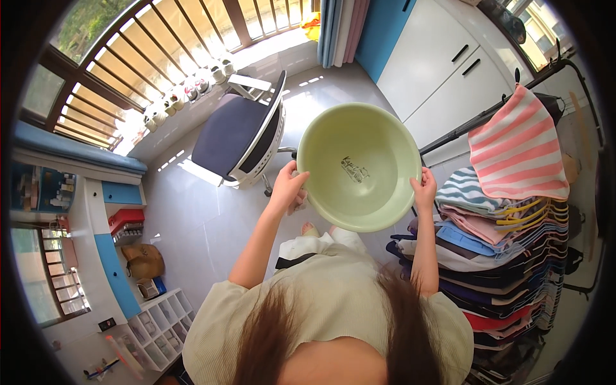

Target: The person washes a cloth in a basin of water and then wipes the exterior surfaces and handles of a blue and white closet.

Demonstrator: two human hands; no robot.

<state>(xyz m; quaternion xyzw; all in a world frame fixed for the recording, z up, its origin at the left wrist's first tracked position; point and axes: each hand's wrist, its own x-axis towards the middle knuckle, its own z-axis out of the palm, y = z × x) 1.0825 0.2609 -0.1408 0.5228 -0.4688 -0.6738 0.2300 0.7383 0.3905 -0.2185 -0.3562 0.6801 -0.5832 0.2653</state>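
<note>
A round, pale green plastic basin (359, 199) is held out in front of me, its hollow side facing up with nothing inside but a dark print on the bottom. My left hand (290, 186) grips its left rim, thumb over the edge. On the opposite side my right hand (423, 188) pinches the rim the same way. Most fingers of both hands are hidden behind the basin's wall. Something pinkish shows below my left hand, too unclear to name.
An office chair (228, 138) with a dark seat stands ahead left. Close on my right is a rack of hanging clothes (494, 276) with a striped towel (520, 144). White cabinets (436, 64) stand ahead right, shoes (192, 90) line the window ledge, and a compartment organizer (160, 327) lies left.
</note>
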